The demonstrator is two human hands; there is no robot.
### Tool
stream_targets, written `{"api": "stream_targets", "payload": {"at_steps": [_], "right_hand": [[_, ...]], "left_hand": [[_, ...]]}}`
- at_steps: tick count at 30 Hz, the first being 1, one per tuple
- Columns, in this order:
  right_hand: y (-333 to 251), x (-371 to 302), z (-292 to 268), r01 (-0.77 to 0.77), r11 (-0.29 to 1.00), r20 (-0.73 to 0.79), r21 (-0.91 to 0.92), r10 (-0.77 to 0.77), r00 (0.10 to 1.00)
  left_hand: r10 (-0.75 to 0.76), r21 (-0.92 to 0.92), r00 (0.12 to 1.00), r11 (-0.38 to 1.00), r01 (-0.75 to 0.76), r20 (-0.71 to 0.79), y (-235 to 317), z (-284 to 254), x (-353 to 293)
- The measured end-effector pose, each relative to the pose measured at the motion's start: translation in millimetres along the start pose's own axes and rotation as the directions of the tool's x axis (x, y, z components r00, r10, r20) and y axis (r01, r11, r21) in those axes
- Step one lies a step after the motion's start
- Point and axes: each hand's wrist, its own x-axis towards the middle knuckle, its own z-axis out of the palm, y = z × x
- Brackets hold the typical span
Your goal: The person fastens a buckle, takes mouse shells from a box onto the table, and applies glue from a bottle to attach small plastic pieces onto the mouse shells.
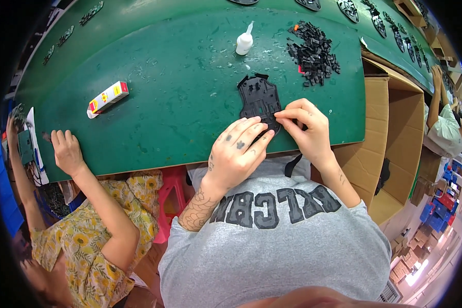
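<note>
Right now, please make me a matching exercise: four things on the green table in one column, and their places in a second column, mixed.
Things:
1. black plastic plate
2. white glue bottle
3. pile of small black parts
4. white and yellow box

Places:
A. far right of the table
B. left part of the table
C. under both hands, left hand and right hand
D. far middle, beyond the plate

Pairs: 1-C, 2-D, 3-A, 4-B

Glue bottle (244, 41) behind plate (259, 100), parts pile (313, 51) right.
</note>
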Motion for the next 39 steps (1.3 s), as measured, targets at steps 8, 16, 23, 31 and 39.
{"api": "stream_targets", "payload": {"at_steps": [8, 16, 23, 31, 39], "right_hand": [[-16, 44, -17, -0.201, 0.979, 0.292, -0.016, 0.197, 0.936], [7, 123, 19, 0.318, 0.818, -0.113, -0.479, -0.416, 0.902], [-4, 51, -17, 0.057, 0.955, -0.151, 0.292, -0.013, 0.988], [13, -8, -17, -0.022, 0.231, -0.066, 0.973, 0.364, 0.929], [9, -23, 0, 0.003, 0.843, -0.346, 0.539, 0.218, 0.913]], "left_hand": [[0.004, 0.034, 1.000, 0.999, -0.004, -0.026, 1, -1, -2], [0.022, 0.061, 0.998, 0.998, -0.018, -0.061, 4, 3, -1], [0.041, 0.180, 0.977, 0.984, -0.003, -0.211, 10, 9, -26], [0.018, 0.233, 0.974, 0.972, 0.036, -0.225, 9, 17, -20], [0.008, 0.231, 0.979, 0.972, 0.040, -0.202, 8, 15, -19]]}}
